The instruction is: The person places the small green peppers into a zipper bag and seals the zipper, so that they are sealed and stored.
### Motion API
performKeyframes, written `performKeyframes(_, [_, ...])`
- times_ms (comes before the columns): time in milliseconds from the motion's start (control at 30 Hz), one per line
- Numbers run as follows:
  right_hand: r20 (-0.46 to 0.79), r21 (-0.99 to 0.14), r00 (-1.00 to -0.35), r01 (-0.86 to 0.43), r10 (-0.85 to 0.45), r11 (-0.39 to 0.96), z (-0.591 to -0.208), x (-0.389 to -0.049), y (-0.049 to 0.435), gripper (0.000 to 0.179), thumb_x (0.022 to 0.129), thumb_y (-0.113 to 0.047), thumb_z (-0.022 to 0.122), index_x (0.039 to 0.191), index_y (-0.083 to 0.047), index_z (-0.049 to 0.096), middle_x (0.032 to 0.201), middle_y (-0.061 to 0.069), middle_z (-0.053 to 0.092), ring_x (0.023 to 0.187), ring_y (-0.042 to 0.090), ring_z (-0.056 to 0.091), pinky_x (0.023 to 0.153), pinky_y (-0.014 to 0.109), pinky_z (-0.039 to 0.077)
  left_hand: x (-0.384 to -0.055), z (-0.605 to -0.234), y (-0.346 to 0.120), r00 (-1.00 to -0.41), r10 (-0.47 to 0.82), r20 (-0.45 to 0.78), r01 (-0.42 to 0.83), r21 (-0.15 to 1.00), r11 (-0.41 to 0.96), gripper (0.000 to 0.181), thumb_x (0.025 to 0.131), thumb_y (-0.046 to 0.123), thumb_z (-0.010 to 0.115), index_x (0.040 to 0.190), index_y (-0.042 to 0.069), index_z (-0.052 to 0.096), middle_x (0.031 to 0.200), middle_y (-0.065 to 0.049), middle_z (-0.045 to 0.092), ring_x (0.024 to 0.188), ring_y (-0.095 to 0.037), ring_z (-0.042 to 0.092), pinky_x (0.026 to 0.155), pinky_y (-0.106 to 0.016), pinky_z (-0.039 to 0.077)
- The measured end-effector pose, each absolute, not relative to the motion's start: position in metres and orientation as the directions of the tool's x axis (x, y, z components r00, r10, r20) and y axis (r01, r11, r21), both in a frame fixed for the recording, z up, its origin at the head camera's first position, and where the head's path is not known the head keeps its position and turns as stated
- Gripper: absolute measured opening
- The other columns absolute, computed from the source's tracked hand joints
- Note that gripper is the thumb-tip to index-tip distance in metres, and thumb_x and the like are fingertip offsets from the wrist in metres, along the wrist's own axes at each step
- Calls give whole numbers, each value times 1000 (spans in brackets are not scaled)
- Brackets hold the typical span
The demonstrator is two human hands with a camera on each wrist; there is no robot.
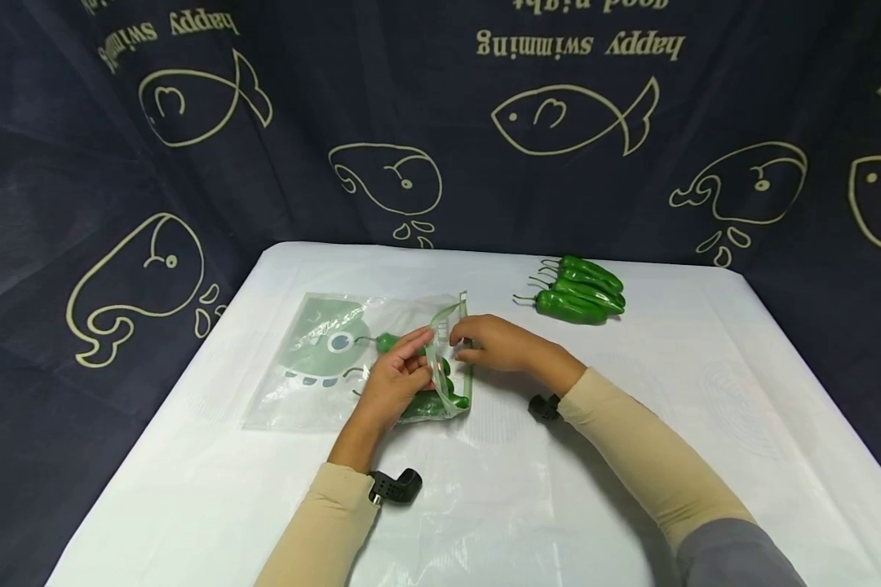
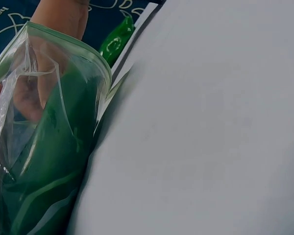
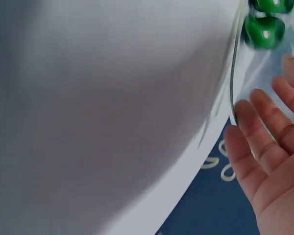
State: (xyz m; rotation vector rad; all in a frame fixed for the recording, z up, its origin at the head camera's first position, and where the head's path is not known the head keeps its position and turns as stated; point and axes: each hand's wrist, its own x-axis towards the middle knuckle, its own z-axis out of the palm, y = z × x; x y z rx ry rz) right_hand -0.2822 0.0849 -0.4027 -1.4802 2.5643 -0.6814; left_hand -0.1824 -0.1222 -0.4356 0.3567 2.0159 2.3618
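A clear zip bag (image 1: pixel 264 412) with a pale green cartoon print lies on the table, its mouth facing right and gaping. Several green peppers (image 1: pixel 387 342) are inside, stems pointing left. My left hand (image 1: pixel 395 383) holds the upper layer of the bag near the mouth between thumb and fingers. At the mouth, my right hand (image 1: pixel 502 344) has loosely bent fingers and holds nothing. In the right wrist view its fingertips (image 3: pixel 244 108) are close to the bag's edge; whether they touch it I cannot tell. Pepper ends (image 3: pixel 264 33) show at the opening there.
Several more green peppers (image 1: pixel 573 306) lie side by side at the back right of the white-covered table (image 1: pixel 631 375). A dark cloth (image 1: pixel 440 106) with fish drawings hangs behind. Small black wrist devices (image 1: pixel 396 487) sit on both forearms.
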Motion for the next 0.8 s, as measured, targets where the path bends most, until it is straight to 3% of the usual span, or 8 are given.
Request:
performKeyframes(333, [220,-397,-595,-779,-773,486,-395,-295,130,25,94,-8,66,117,1,67,114,9,66,108,27,61,94,43,49,-183,-435,-121,-976,151,158,131,976,-171,58,88,-15,54,145,-6,45,153,-5,37,100,-14,60,70,-24,58])
performKeyframes(800, [152,-368,-732,-666,-665,649,-399,-303,190,26,96,-9,64,121,0,65,124,14,62,123,34,52,104,51,42,-184,-439,-122,-962,167,214,186,969,-165,58,87,-13,54,144,-12,41,153,-12,36,97,-11,60,69,-22,58])
